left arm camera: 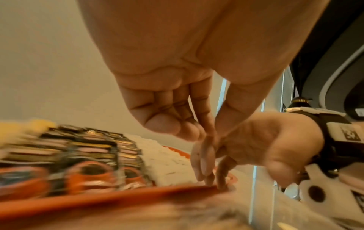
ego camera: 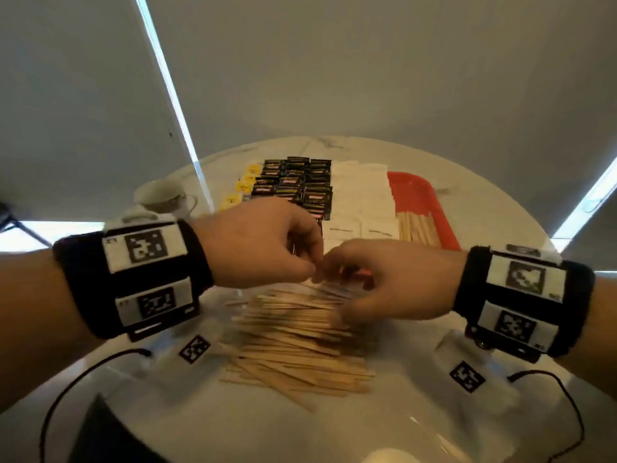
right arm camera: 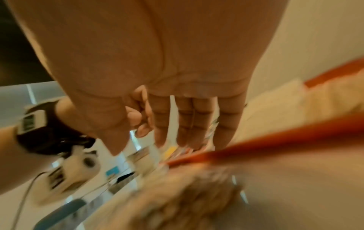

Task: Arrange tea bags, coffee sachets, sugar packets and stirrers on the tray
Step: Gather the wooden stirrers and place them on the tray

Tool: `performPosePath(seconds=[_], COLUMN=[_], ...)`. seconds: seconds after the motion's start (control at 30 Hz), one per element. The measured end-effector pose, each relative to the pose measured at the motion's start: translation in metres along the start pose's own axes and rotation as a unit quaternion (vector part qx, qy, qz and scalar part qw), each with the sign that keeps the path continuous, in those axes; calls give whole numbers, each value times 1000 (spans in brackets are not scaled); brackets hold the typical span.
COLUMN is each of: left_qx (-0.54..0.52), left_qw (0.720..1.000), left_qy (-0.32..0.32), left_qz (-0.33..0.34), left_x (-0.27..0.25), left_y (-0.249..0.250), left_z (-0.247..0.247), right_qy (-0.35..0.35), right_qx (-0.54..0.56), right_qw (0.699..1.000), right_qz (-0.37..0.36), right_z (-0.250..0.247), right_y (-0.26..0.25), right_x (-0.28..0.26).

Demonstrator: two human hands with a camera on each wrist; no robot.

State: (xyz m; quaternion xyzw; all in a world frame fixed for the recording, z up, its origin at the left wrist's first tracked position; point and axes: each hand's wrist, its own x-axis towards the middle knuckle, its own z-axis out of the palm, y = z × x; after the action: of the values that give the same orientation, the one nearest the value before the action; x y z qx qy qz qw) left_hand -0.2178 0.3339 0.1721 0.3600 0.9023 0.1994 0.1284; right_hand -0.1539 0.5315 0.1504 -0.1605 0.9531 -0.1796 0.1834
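Lots of wooden stirrers (ego camera: 293, 342) lie in a loose heap on the white counter (ego camera: 400, 412), close to the person. Two little black-and-white square tags (ego camera: 195, 348) sit on the counter, one on each side of the heap.

Just past the heap, the two hands meet in the air. The left hand (ego camera: 263, 243) has its fingers curled in, and its thumb and first finger come together at the tips. It looks like it is pinching something thin, but the spot is blurry and I cannot tell what. The right hand (ego camera: 387, 279) reaches down with its fingers fairly straight, and the tips touch the far end of the heap. I cannot tell if it has hold of any stirrers. Both wrists wear black bands with tags on them.

Behind the hands is a red tray (ego camera: 420, 198). On it, from left to right, are yellow tea bags (ego camera: 248, 182), black coffee sachets (ego camera: 297, 182), white sugar packets (ego camera: 362, 195) and a neat row of stirrers (ego camera: 415, 225). A white cup (ego camera: 160, 195) stands on the counter, left of the tray.
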Motion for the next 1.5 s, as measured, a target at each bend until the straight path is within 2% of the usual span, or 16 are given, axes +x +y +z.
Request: performPosePath(seconds=[0.1,0.23,0.33,0.57,0.73,0.83,0.9,1.0,1.1,1.17,1.23,1.37,1.4,1.43,1.5], left_qx=[60,163,198,154,79,16,-66,-251,-349,-349,-305,-272,-302,-357,-496], left_qw=[997,973,966,981,990,993,986,949,903,897,912,929,921,902,836], left_qy=[-38,-122,-118,-58,-24,46,111,174,246,271,275,237,228,226,229], left_qz=[-44,-106,-114,-103,-116,-110,-101,-82,-46,-20,13,84,91,90,58], left_x=[-47,-79,-81,-69,-65,-62,-57,-43,-24,-15,-11,-4,-2,0,5], left_y=[-24,-45,-51,-64,-75,-76,-75,-71,-64,-53,-43,-40,-41,-44,-50], left_z=[4,23,31,31,20,4,-7,-17,-20,-22,-24,-29,-31,-32,-29], right_qy=[-17,-18,-21,-4,22,56,82,130,154,155,152,138,135,136,156], right_qx=[-107,-164,-176,-112,-52,-27,7,148,273,332,373,413,424,434,462], right_qw=[994,985,981,989,994,994,993,978,949,931,915,900,896,890,872], right_qz=[6,58,73,92,97,86,79,63,27,0,-12,-5,-8,-15,-49], right_z=[23,42,48,54,45,35,28,18,9,2,-2,-2,-3,-5,-14], right_y=[-25,-37,-45,-58,-52,-54,-57,-61,-65,-65,-63,-53,-51,-50,-50], right_x=[7,31,41,50,55,53,52,54,58,60,62,70,72,73,76])
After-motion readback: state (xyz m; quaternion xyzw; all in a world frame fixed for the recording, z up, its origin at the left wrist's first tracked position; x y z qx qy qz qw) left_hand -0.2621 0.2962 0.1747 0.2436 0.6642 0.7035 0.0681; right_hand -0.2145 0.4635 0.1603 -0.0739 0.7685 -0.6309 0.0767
